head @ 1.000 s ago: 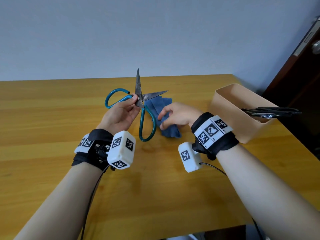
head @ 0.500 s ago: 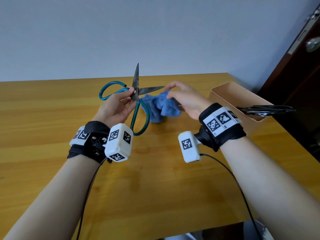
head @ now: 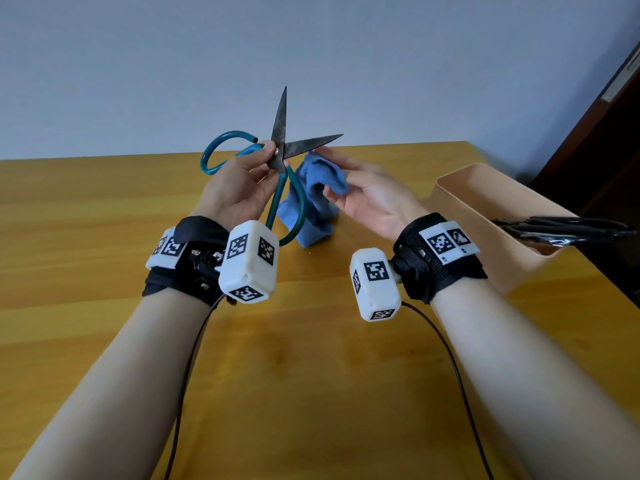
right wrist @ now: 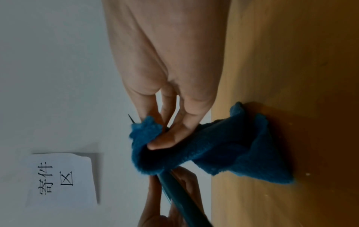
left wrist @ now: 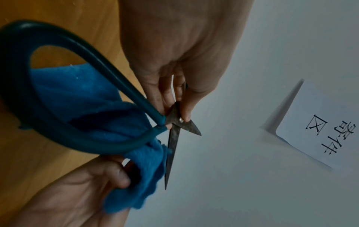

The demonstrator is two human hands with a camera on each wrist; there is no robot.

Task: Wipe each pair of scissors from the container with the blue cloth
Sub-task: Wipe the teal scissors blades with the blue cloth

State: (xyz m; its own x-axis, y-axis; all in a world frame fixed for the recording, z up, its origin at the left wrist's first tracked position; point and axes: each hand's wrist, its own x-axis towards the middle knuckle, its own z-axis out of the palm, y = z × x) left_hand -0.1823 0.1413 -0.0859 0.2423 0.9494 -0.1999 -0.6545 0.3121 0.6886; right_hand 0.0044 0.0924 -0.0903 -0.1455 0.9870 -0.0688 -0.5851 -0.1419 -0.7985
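Left grip [head: 239, 188] pinching teal-looped steel scissors [head: 284, 147], right grip [head: 367, 195] holding fuzzy blue cloth [head: 311, 202]

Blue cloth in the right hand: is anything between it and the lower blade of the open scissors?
Nothing visible. The right hand pinches the blue cloth just under the lower blade of the teal-handled scissors, which the left hand holds at the pivot. Whether the cloth touches the blade is unclear.

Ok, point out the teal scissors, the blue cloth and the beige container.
teal scissors [head: 281, 124], head view, upright blade.
blue cloth [head: 313, 225], head view, hanging lower fold.
beige container [head: 465, 206], head view, near side wall.
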